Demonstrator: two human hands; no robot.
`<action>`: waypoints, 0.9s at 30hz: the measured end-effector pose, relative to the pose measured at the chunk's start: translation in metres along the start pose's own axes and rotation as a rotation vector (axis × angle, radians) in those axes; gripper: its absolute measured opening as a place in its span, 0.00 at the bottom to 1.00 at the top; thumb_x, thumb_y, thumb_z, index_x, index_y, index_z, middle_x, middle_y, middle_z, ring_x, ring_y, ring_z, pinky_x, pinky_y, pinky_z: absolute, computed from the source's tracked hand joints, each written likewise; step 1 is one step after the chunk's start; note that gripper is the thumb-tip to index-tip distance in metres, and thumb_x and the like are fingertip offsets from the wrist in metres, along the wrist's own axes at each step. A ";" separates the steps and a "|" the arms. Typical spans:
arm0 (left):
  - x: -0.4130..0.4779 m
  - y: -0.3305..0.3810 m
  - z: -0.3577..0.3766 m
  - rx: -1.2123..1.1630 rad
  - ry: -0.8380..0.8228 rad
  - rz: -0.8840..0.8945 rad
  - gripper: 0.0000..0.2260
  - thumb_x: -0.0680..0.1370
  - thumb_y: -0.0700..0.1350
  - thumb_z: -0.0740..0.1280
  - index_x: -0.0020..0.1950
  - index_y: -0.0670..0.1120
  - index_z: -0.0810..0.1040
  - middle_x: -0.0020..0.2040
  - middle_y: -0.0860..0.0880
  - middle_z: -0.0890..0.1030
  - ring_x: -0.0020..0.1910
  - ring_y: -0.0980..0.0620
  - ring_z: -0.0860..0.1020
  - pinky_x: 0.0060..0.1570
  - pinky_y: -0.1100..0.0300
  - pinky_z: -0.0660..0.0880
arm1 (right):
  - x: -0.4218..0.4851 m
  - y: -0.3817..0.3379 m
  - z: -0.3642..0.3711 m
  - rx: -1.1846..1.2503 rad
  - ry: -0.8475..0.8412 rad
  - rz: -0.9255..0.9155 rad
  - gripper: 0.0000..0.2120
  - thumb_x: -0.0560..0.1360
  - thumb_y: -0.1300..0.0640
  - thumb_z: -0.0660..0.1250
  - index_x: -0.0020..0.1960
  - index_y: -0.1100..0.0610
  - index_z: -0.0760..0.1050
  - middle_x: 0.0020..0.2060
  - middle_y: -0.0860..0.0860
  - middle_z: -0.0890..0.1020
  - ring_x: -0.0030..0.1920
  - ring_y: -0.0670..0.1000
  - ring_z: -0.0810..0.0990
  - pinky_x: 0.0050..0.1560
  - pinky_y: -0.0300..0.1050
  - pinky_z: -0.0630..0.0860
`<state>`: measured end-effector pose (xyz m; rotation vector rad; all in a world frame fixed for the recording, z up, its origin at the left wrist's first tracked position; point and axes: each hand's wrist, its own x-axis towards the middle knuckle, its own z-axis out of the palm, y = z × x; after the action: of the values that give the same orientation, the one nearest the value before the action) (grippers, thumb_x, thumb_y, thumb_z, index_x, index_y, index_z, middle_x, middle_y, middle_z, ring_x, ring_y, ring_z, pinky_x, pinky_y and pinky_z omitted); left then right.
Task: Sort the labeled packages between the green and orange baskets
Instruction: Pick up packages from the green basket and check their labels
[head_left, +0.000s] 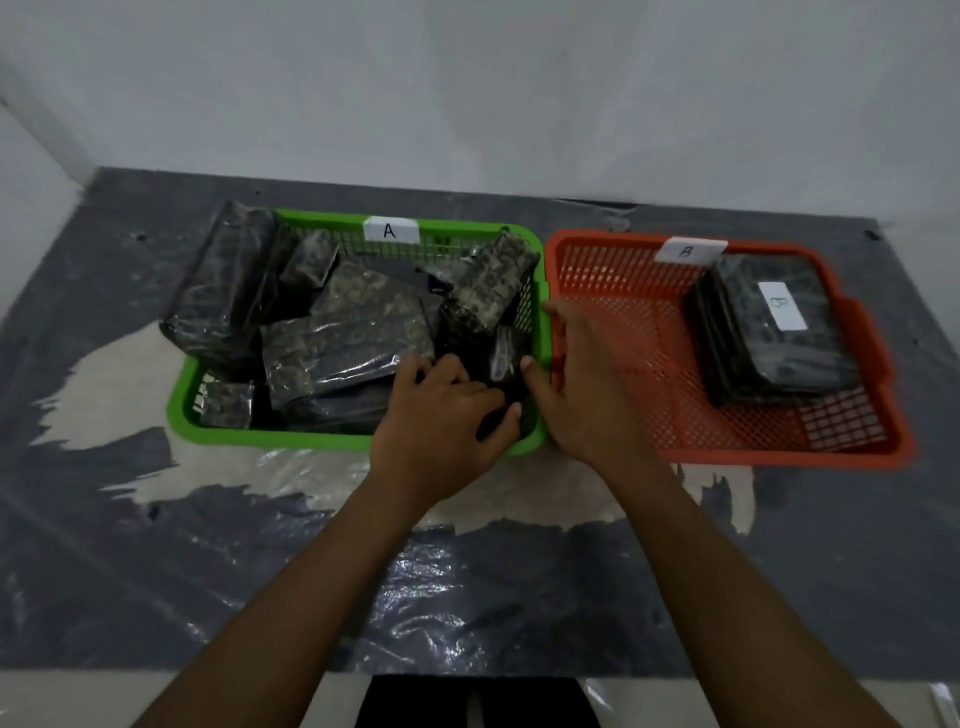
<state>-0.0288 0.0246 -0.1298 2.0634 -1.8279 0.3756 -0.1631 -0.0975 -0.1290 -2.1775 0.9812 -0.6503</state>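
A green basket (260, 437) tagged "A" sits on the left, filled with several dark plastic-wrapped packages (343, 332). An orange basket (779, 456) tagged "B" sits to its right and holds a small stack of dark packages (748, 343), the top one bearing a white "B" label. My left hand (441, 415) and my right hand (576, 384) are both at the green basket's near right corner, closed around one dark package (498, 358) between them. The label of that package is hidden.
The baskets rest on a grey plastic sheet (156, 571) with pale worn patches, spread over the floor against a white wall (467, 104). A dark shape (478, 701) lies at the bottom edge below my arms.
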 end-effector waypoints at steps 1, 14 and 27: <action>0.000 0.000 0.000 0.002 0.003 0.002 0.18 0.80 0.56 0.60 0.37 0.51 0.82 0.32 0.54 0.81 0.42 0.49 0.74 0.50 0.48 0.66 | 0.000 0.000 0.000 -0.016 0.010 -0.010 0.25 0.80 0.50 0.65 0.74 0.47 0.61 0.63 0.50 0.71 0.56 0.46 0.74 0.51 0.42 0.73; 0.000 -0.004 0.004 0.011 0.009 0.053 0.25 0.82 0.62 0.52 0.39 0.55 0.83 0.30 0.52 0.72 0.39 0.52 0.66 0.45 0.53 0.60 | 0.000 0.007 0.003 -0.153 0.085 -0.099 0.24 0.80 0.43 0.62 0.74 0.41 0.59 0.63 0.52 0.75 0.55 0.55 0.79 0.52 0.51 0.77; -0.005 -0.005 -0.003 -0.005 -0.033 0.105 0.27 0.82 0.65 0.49 0.42 0.54 0.82 0.32 0.52 0.68 0.40 0.52 0.65 0.50 0.51 0.61 | -0.001 -0.004 -0.004 -0.129 0.090 -0.089 0.22 0.80 0.48 0.64 0.73 0.45 0.65 0.50 0.57 0.83 0.42 0.52 0.78 0.43 0.41 0.69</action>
<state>-0.0245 0.0308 -0.1293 1.9868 -1.9605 0.3666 -0.1647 -0.0958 -0.1240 -2.3329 1.0022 -0.7515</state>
